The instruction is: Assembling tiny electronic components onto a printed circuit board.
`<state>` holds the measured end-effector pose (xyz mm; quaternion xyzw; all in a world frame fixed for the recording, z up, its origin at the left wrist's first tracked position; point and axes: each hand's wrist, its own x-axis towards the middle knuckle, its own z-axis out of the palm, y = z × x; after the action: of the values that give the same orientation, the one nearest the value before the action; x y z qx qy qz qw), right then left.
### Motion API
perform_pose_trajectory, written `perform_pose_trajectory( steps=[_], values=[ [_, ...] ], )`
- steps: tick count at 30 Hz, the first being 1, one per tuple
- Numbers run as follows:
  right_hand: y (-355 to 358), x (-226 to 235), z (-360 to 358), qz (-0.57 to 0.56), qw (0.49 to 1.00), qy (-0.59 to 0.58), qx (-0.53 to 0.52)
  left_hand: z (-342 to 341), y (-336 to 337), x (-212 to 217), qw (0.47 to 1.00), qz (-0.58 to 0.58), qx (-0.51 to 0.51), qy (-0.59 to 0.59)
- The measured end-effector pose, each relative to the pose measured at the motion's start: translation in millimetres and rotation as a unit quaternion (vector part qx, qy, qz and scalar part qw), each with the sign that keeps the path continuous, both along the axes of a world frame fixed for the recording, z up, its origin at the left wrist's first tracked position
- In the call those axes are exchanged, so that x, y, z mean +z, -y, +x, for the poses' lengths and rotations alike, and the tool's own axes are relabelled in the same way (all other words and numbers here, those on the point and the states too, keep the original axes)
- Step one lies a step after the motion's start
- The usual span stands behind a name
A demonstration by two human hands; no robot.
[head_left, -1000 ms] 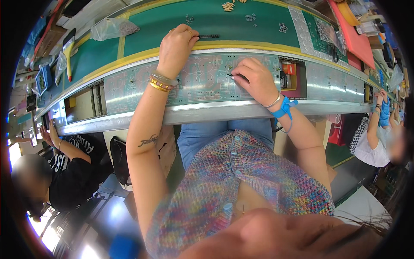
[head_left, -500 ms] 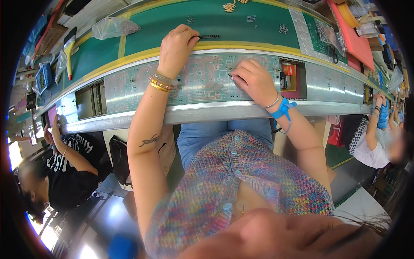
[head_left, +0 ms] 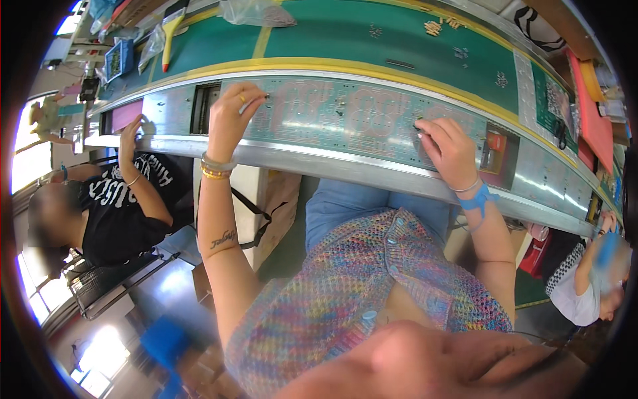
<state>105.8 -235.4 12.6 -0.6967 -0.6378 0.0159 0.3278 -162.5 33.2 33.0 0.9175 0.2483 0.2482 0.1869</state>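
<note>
A long green circuit board with printed circles lies in the metal rail before me. My left hand is over the board's left end, thumb and forefinger pinched at a small dark part. Above the board's right part is my right hand, its fingers closed round a tiny black part whose kind I cannot make out. A black segmented strip lies on the green mat beyond the board, apart from both hands.
Small piles of tan components, blue-grey components and silvery parts lie on the mat. A plastic bag and a yellow-handled brush are farther left. Co-workers sit on both sides, one in a black shirt.
My left hand has left the black strip and come down to the board's left end. My right hand stays over the board's right part. The whole view has swung left.
</note>
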Motion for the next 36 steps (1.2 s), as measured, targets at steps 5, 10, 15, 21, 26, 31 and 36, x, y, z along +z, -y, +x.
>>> perform_pose_trajectory(
  steps=[5, 10, 15, 21, 26, 31, 36],
  values=[
    [0, -2, 2, 0.003, 1.000, 0.001, 0.007, -19, 6, -10, 0.998, 0.016, 0.011, -0.062],
    [1, -4, 2, -0.011, 1.000, -0.002, -0.007, -13, 6, -16, 0.996, 0.040, 0.020, -0.076],
    [2, -5, 0, -0.015, 1.000, 0.001, -0.013, -12, 6, -19, 0.995, 0.064, 0.014, -0.071],
    [3, -6, 2, -0.002, 1.000, -0.007, 0.000, -13, 9, -17, 0.994, 0.077, 0.018, -0.070],
    [8, -3, 5, -0.005, 1.000, 0.007, -0.013, -14, 12, -21, 0.992, 0.097, -0.018, -0.081],
    [8, -13, 9, 0.029, 0.999, -0.017, 0.012, 0, 26, -8, 0.993, 0.082, 0.025, -0.081],
    [11, -6, 1, 0.061, 0.997, 0.005, 0.040, 95, 62, 17, 0.996, 0.002, -0.081, 0.046]
  ],
)
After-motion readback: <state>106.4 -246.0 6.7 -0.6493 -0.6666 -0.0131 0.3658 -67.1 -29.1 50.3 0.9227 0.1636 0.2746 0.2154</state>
